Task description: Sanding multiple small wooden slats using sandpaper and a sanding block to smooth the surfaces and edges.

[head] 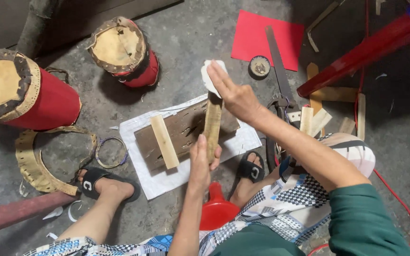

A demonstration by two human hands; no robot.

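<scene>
Wooden strip (212,124) stands on end near the right edge of the dark wooden board (186,130), slightly tilted, its lower end gripped by the left hand (201,161). Fingers of that hand are wrapped shut around the strip, thumb on the near side. Right hand (236,97) sits over the strip's top end, palm flat, fingers straight and together, pressing a white pad or cloth (209,76) against the wood; looks like rubbing or wiping the surface.

Progress, as a judgement: one pale strip (163,141) lies flat across the board's left half, seemingly dealt with already; the held strip is in hand. More pale offcuts (312,118) wait by the person's right knee, untouched.

The board rests on a white sheet (141,127) on the concrete floor. Two red drums (48,104) stand at the far left, a leather ring (29,161) lies beside them, and a red paper (257,35) and a long saw blade (277,59) lie beyond the sheet's far right corner.
</scene>
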